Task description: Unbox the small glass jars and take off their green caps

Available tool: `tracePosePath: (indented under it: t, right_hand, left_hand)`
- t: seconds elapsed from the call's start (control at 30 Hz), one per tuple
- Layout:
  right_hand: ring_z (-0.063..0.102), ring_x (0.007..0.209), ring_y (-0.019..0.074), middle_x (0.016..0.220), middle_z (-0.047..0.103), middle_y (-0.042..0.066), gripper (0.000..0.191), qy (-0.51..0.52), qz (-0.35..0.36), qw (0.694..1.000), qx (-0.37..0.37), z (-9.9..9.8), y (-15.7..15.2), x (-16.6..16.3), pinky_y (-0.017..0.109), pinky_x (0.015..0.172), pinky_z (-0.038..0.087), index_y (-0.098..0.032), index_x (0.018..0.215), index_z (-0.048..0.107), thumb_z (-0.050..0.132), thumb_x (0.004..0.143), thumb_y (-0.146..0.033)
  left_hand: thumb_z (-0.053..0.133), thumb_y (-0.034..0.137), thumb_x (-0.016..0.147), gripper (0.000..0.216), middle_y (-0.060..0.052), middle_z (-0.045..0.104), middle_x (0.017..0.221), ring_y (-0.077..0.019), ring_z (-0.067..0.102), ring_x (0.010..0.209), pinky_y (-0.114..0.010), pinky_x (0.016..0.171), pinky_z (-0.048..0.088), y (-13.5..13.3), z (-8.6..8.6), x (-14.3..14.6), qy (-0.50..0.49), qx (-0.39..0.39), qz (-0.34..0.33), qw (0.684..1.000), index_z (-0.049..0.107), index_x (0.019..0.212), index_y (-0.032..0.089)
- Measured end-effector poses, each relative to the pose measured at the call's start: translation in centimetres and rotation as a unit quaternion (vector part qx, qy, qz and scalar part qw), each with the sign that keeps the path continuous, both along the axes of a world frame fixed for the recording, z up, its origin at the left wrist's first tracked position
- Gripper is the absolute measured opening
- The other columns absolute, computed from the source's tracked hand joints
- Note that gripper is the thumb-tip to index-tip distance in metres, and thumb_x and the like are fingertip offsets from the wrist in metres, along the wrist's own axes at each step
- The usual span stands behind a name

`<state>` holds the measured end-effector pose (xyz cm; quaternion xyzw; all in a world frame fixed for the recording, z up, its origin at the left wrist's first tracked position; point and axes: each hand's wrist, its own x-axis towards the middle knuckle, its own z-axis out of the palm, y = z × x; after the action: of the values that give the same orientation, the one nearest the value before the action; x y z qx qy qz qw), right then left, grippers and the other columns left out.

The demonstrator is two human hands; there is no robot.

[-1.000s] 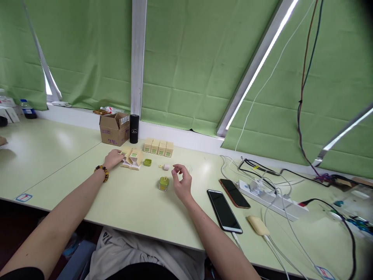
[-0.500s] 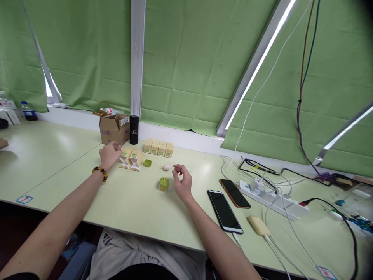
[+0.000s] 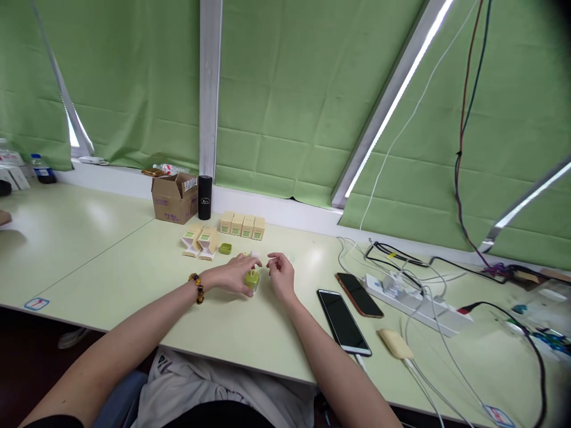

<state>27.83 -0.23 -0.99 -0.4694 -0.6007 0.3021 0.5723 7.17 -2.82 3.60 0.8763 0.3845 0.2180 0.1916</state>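
A small green jar (image 3: 252, 279) stands on the pale green table (image 3: 134, 267). My left hand (image 3: 232, 274), with a bead bracelet on its wrist, wraps its fingers round the jar from the left. Just right of the jar, my right hand (image 3: 281, 275) has its fingers curled in a pinch; what it holds, if anything, is too small to make out. A loose green lid (image 3: 225, 248) lies behind the jar. Two opened beige cartons (image 3: 200, 242) lie to the left of the lid. A row of several closed beige cartons (image 3: 242, 226) stands at the back.
A brown cardboard box (image 3: 175, 197) and a black cylinder (image 3: 205, 197) stand near the window ledge. Two phones (image 3: 344, 321) (image 3: 359, 295), a white power strip (image 3: 414, 306), a beige charger (image 3: 395, 344) and tangled cables (image 3: 446, 267) lie to the right.
My left hand left the opened cartons, swung back to the right and closed on the green jar. My right hand moved slightly closer to the jar.
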Motion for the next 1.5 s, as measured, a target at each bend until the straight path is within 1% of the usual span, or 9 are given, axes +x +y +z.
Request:
tracePosePath:
  t: [0.1,0.3,0.53,0.77,0.97,1.07,1.2,1.4,1.5]
  right_hand:
    - [0.059,0.066,0.0182,0.076,0.064,0.0,0.026,0.011,0.009,0.999,-0.03,-0.2,0.3,-0.1,0.03,0.062,0.047,-0.022,0.101,0.066,0.055,0.081,-0.033]
    - [0.061,0.07,0.0201,0.075,0.065,0.0,0.025,0.001,0.018,0.999,-0.041,-0.5,0.4,-0.4,0.03,0.063,0.047,-0.024,0.101,0.066,0.056,0.079,-0.032]
    - [0.063,0.069,0.0201,0.078,0.066,0.0,0.026,0.01,0.031,0.999,-0.035,-0.6,0.4,-0.4,0.032,0.065,0.05,-0.024,0.103,0.065,0.058,0.08,-0.033]
    - [0.058,0.067,0.0173,0.08,0.063,-0.001,0.028,0.037,0.069,0.997,-0.018,-0.6,0.2,-0.7,0.031,0.063,0.048,-0.024,0.106,0.063,0.06,0.08,-0.032]
    - [0.061,0.078,0.0164,0.1,0.066,0.003,0.04,0.074,0.147,0.986,0.009,-0.3,-0.3,-1.3,0.027,0.061,0.049,-0.025,0.111,0.063,0.07,0.072,-0.024]
    - [0.066,0.08,0.0185,0.099,0.069,0.002,0.045,0.135,0.217,0.967,-0.009,-0.1,-0.6,-1.5,0.029,0.064,0.053,-0.027,0.113,0.063,0.075,0.07,-0.022]
    - [0.072,0.082,0.022,0.099,0.074,0.003,0.037,0.247,0.297,0.919,-0.071,0.4,-1.0,-1.5,0.035,0.068,0.057,-0.027,0.114,0.063,0.077,0.08,-0.032]
    - [0.078,0.09,0.0278,0.099,0.078,0.003,0.035,0.321,0.36,0.867,-0.127,0.9,-1.5,-1.7,0.048,0.079,0.063,-0.027,0.108,0.061,0.083,0.082,-0.04]
    - [0.078,0.09,0.0268,0.1,0.078,0.002,0.04,0.336,0.362,0.861,-0.123,1.0,-1.7,-1.8,0.051,0.084,0.064,-0.028,0.109,0.06,0.087,0.08,-0.037]
  left_hand:
    - [0.082,0.029,0.069,0.067,-0.011,0.062,0.13,-0.0358,0.055,0.124,-0.044,0.097,0.049,-0.5,-0.8,0.0,-0.005,-0.031,0.028,0.999,0.058,0.131,0.027]
    - [0.079,0.035,0.076,0.05,-0.009,0.063,0.128,-0.0327,0.054,0.124,-0.043,0.102,0.046,-0.6,-1.7,-0.6,-0.047,-0.068,0.056,0.995,0.062,0.122,0.026]
    - [0.079,0.035,0.081,0.044,-0.01,0.07,0.122,-0.0275,0.064,0.109,-0.041,0.097,0.05,0.0,-2.0,0.1,-0.207,-0.082,0.06,0.973,0.069,0.121,0.02]
    - [0.081,0.054,0.083,0.05,-0.013,0.075,0.116,-0.0264,0.07,0.104,-0.039,0.093,0.054,1.6,-2.6,0.4,-0.359,-0.141,0.029,0.922,0.074,0.114,0.016]
    - [0.078,0.064,0.083,0.058,-0.013,0.078,0.109,-0.0253,0.072,0.096,-0.038,0.088,0.056,1.9,-2.5,0.2,-0.387,-0.154,0.031,0.908,0.076,0.111,0.013]
    - [0.081,0.064,0.079,0.062,-0.014,0.078,0.113,-0.027,0.073,0.1,-0.041,0.092,0.057,1.9,-2.4,0.3,-0.399,-0.152,0.046,0.903,0.076,0.115,0.014]
    - [0.082,0.066,0.076,0.071,-0.016,0.077,0.12,-0.0305,0.072,0.108,-0.044,0.097,0.057,2.1,-2.5,0.2,-0.418,-0.133,0.071,0.896,0.075,0.123,0.014]
    - [0.077,0.063,0.084,0.066,-0.016,0.076,0.12,-0.0314,0.071,0.109,-0.044,0.094,0.057,2.0,-3.0,0.1,-0.395,-0.092,0.075,0.911,0.073,0.129,0.015]
    - [0.074,0.059,0.088,0.063,-0.017,0.073,0.127,-0.0305,0.069,0.113,-0.044,0.096,0.056,1.6,-2.9,0.4,-0.405,-0.097,0.057,0.907,0.068,0.134,0.016]
